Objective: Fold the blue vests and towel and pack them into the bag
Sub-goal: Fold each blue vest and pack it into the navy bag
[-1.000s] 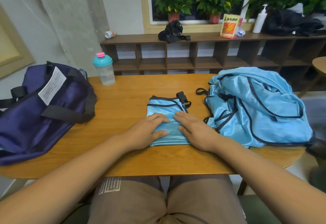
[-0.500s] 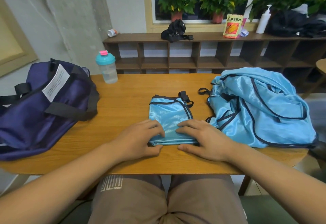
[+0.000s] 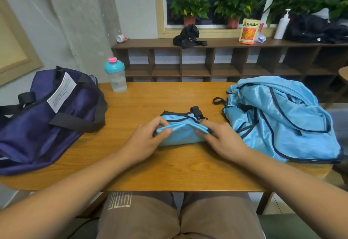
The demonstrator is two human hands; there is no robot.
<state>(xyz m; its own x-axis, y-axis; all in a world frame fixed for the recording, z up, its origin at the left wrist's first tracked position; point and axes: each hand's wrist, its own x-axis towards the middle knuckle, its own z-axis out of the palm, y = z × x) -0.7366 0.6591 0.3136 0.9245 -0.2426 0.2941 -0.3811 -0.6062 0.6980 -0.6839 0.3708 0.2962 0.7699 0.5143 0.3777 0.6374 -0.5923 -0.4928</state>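
Folded vest, light blue with dark trim, lies in the middle of the wooden table, straight in front of the seated person. A moment ago it lay flat, with both hands resting at its near edge. Now that near edge has been raised off the wood and the cloth is bunched into a shorter, thicker bundle. The left hand pinches its left end, thumb on top and fingers curled behind. The right hand grips the right end the same way, fingertips pressed into the fabric. A black strap loop sticks out at the far right corner.

The heap of unfolded blue vests sits where it was, just right of the right hand and reaching to the table's right edge. The navy duffel bag lies at the left end, well apart from the hands. A teal-capped shaker bottle stands near it at the table's far edge.
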